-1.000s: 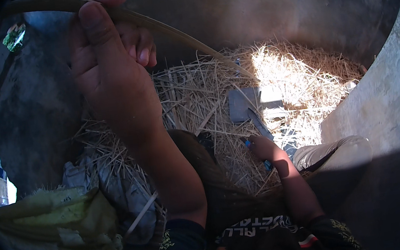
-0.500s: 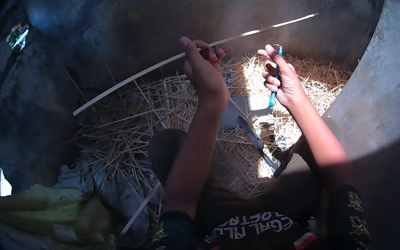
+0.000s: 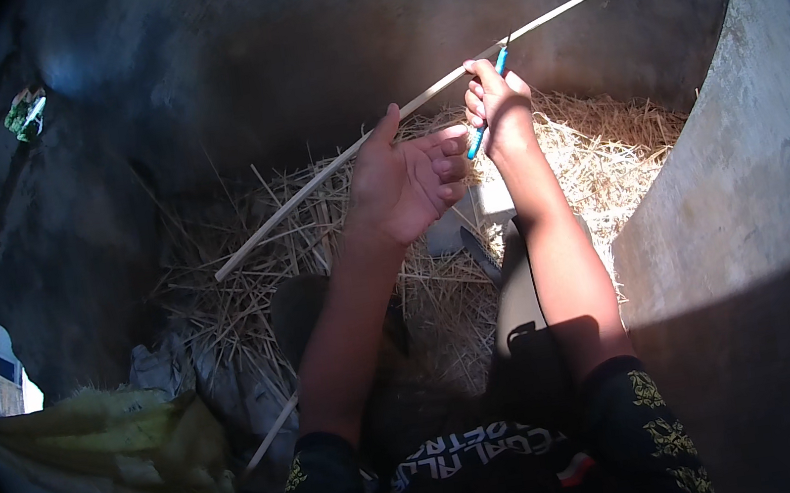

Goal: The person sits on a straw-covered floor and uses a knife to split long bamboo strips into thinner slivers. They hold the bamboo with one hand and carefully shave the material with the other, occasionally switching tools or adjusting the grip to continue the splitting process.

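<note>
A long, thin pale strip of split bamboo (image 3: 299,201) slants across the front, its right end raised toward the dark wall. My left hand (image 3: 406,180) is palm up with fingers apart and loosely bent, and the strip passes by its thumb. My right hand (image 3: 502,113) is closed on a slim blue pen (image 3: 475,143), whose dark tip meets the strip. The right fingertips are also at the strip's edge; whether they pinch it I cannot tell. Below the hands lies a knife (image 3: 480,253), partly hidden by my leg.
Loose pale shavings and strips (image 3: 252,295) cover the ground in front of me. A curved grey wall (image 3: 708,195) rises at the right, and a dark wall (image 3: 289,51) stands ahead. At the lower left lies a yellowish sack (image 3: 112,443).
My right hand has moved left and up with the pen, bringing its tip to the strip. The left hand has turned palm up, its fingers loosened, and the strip tilts more steeply.
</note>
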`<state>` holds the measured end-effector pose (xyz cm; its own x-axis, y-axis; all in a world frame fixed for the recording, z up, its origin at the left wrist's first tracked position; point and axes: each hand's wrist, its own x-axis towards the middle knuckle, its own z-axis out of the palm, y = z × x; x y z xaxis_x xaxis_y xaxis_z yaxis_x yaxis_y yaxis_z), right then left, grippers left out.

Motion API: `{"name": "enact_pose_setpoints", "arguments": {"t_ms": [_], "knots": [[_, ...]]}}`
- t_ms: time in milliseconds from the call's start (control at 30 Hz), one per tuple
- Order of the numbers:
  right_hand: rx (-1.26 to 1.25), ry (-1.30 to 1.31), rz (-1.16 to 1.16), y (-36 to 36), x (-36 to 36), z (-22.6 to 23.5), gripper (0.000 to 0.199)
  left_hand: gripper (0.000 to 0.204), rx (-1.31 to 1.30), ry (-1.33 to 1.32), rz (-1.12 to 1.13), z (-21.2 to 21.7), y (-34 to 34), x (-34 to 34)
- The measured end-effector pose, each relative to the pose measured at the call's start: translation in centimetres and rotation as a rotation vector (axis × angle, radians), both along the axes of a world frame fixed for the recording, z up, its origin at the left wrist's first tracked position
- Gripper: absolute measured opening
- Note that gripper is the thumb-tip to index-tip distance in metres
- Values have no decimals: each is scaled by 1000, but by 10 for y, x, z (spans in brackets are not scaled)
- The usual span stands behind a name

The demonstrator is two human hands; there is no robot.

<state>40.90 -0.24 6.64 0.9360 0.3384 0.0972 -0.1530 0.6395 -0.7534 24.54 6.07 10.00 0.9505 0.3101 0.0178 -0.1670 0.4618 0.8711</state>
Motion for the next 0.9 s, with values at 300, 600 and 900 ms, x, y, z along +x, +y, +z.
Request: {"name": "enact_pose_setpoints", "arguments": {"t_ms": [300, 600, 900], "knots": [[-164, -141, 36, 31, -4, -19, 16, 56, 1863, 157, 1006, 2, 15, -28], [-241, -227, 236, 51, -28, -23, 15, 32, 1028, 395, 412, -52, 57, -60], [-332, -559, 104, 42, -35, -26, 21, 35, 515, 186, 470, -38, 45, -73]]}}
